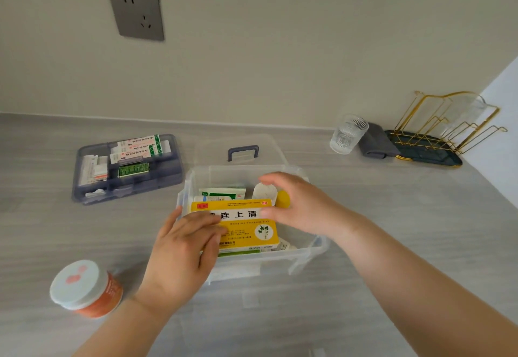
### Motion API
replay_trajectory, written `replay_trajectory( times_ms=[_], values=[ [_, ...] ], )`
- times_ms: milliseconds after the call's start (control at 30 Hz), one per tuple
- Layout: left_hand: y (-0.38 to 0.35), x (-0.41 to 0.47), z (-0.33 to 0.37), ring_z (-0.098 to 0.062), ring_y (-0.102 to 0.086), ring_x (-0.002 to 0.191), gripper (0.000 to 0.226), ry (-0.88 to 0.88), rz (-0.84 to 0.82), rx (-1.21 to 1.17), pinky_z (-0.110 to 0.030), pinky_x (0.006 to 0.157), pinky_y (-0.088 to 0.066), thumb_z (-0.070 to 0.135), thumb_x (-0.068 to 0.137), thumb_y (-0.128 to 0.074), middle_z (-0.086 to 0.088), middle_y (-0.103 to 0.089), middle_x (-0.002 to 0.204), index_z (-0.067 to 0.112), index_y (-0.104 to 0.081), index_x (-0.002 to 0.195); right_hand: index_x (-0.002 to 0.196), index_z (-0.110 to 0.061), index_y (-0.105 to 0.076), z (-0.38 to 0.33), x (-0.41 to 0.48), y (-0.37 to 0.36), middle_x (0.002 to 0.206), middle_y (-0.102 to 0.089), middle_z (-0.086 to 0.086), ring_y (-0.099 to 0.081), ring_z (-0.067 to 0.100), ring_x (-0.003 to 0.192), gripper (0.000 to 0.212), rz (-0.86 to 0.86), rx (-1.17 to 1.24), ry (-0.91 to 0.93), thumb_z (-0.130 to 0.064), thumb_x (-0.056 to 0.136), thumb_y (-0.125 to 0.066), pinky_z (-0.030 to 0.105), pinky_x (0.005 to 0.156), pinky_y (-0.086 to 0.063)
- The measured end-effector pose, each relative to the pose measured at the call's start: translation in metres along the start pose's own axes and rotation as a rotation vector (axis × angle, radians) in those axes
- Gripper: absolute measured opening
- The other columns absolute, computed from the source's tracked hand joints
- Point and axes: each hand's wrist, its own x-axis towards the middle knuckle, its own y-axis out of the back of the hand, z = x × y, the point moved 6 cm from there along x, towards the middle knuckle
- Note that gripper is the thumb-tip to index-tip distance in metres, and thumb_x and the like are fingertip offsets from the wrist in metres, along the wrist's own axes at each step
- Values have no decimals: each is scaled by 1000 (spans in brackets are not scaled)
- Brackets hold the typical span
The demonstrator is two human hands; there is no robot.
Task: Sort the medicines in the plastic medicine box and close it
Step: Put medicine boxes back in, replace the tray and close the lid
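Observation:
A clear plastic medicine box point(304, 247) stands open in the middle of the counter, its clear lid point(241, 150) with a blue-grey handle lying behind it. A yellow medicine carton point(246, 230) lies on top of the contents. My left hand point(182, 250) rests on its left end and my right hand point(297, 205) grips its right end. Behind the carton sit green-and-white cartons point(222, 192), a white bottle point(265, 191) and a yellow cap point(283, 198). A blue-grey tray insert point(126, 168) with more medicines lies to the left.
An orange jar with a white lid point(84, 288) stands at the front left. At the back right are a glass point(347, 137), a folded grey cloth point(377, 142) and a gold wire rack on a dark tray point(445, 132). A wall socket point(136, 10) is above.

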Motion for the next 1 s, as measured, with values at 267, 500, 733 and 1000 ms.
replay_trajectory(
  times_ms=[267,500,733,1000],
  values=[
    [-1,-1,-1,-26,-60,106,75,10,-31,-20,-15,108,-9,52,92,-9,-7,-72,102,12,-72,92,139,-24,-17,-19,12,-50,145,-33,5,-26,24,133,91,-236,-367,123,-37,68,-72,36,110,-21],
    [-3,-1,-9,-10,-35,114,90,107,-2,-134,-39,103,-16,73,78,-5,-10,-54,129,9,-50,124,139,-35,-5,9,-4,-25,146,-21,0,-27,17,131,97,-285,-144,21,-23,69,-72,28,101,-34],
    [-3,0,-8,-10,-37,111,93,111,-11,-122,-39,103,-15,74,77,-5,-12,-60,123,8,-54,120,140,-33,-4,18,-3,-24,147,-20,-1,-31,20,129,98,-380,-302,0,-27,69,-73,31,99,-36],
    [-3,1,-4,-21,-54,107,80,99,-44,-42,-33,104,-31,62,87,-10,-12,-69,108,6,-63,107,136,-34,-27,-6,6,-36,151,-21,-5,-15,15,137,75,-287,-207,168,-43,73,-66,33,111,-16]
  ],
)
